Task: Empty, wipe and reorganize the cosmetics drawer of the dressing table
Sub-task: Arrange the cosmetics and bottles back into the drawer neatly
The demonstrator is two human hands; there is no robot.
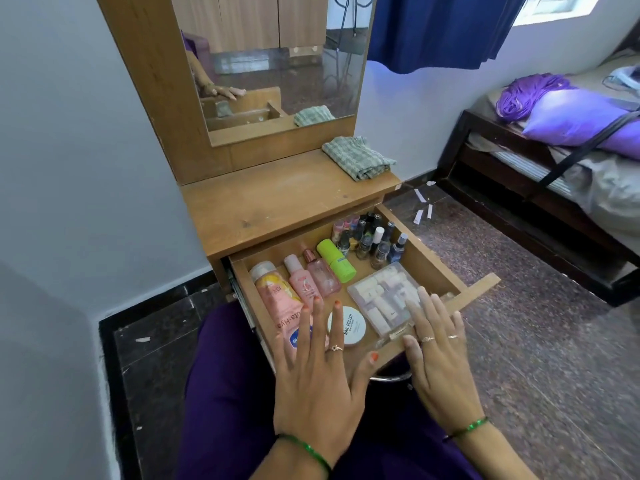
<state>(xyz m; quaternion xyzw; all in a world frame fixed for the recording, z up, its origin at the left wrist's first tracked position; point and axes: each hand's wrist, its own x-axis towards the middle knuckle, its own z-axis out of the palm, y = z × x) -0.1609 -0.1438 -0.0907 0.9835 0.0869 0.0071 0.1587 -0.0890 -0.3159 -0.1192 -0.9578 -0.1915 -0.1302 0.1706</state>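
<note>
In front of the wooden dressing table (277,202), its pulled-out wooden drawer (440,268) holds the cosmetics in rows. A peach squeeze tube (277,299), a pink pump bottle (301,282), a clear pink perfume bottle (320,275) and a lime-green cylinder (336,259) lie side by side along the left and middle. A cluster of small nail polish bottles (370,237) stands in the far right corner. A clear plastic box of white tubes (384,296) sits near the front right, beside a round white nail polish remover tub (348,325). The left hand (318,372) hovers flat with fingers spread above the tube and tub, holding nothing. The right hand (436,348), fingers straight, lies over the drawer's front edge and the box. A folded green checked cloth (358,157) rests on the tabletop near the mirror (270,57).
</note>
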